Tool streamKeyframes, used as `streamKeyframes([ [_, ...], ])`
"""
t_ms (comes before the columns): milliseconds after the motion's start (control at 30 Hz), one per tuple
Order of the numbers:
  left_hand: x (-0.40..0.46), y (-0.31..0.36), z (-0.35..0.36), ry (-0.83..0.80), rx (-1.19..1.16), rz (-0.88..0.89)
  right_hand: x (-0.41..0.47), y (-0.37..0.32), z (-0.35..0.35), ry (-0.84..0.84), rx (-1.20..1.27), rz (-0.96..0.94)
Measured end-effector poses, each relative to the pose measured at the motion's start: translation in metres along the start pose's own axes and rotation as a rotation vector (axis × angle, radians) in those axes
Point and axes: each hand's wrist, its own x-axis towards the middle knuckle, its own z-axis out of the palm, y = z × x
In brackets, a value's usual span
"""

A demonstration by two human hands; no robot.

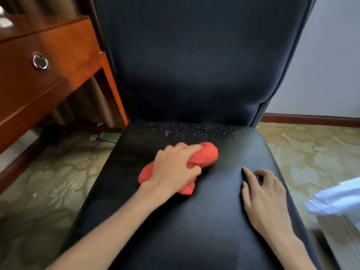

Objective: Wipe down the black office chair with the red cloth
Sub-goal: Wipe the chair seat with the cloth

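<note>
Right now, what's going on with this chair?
A person is wiping the seat of a black padded office chair. Their left hand grips a bunched red cloth near the middle of the seat, while the right hand rests on the seat's right side. A band of pale specks lies along the back of the seat, beyond the cloth.

Head view, close above chair seat (194, 211)

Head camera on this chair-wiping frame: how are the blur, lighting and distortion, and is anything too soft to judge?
Head view: motion blur smears the left hand gripping the red cloth; the right hand resting on the seat is sharper; soft sheen on the seat, white specks at its back; wide-angle bending at the desk; the white object at right is too blurred to identify.
</note>
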Motion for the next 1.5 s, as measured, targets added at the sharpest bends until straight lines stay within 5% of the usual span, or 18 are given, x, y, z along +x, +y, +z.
streamKeyframes([
  [133, 0.001, 0.018, 0.015, -0.023, 0.179, 0.187, 0.002, 0.002, 0.0, 0.0, 0.023, -0.006],
  [367, -0.053, -0.14, -0.048, 0.055, -0.077, -0.314, 0.001, 0.0, -0.002, 0.007, 0.06, 0.02],
  [467, -0.067, -0.157, -0.072, 0.153, -0.175, -0.387, 0.002, -0.001, -0.002, 0.018, 0.063, 0.023],
  [600, -0.07, -0.082, -0.057, 0.108, -0.41, -0.118, 0.0, -0.003, -0.002, 0.035, 0.053, 0.02],
  [667, -0.064, -0.022, -0.024, -0.049, -0.244, 0.104, -0.001, -0.002, -0.002, 0.042, 0.052, 0.009],
  [833, -0.035, 0.046, 0.028, 0.009, 0.026, 0.411, -0.002, 0.003, 0.003, 0.024, 0.063, 0.007],
  [967, -0.037, -0.017, 0.017, 0.032, -0.017, 0.277, -0.003, 0.002, 0.001, 0.038, 0.098, 0.022],
  [1167, 0.041, -0.13, -0.008, 0.132, 0.091, -0.425, -0.009, 0.002, -0.007, -0.047, 0.396, -0.063],
  [1233, 0.059, -0.117, -0.001, 0.139, 0.08, -0.46, -0.011, -0.002, -0.009, -0.085, 0.402, -0.155],
  [1367, 0.071, 0.017, 0.047, 0.057, -0.003, -0.038, -0.01, -0.008, -0.012, -0.107, 0.393, -0.245],
  [1500, 0.097, 0.146, 0.065, -0.223, -0.096, 0.523, -0.013, -0.006, -0.018, -0.098, 0.298, -0.195],
])
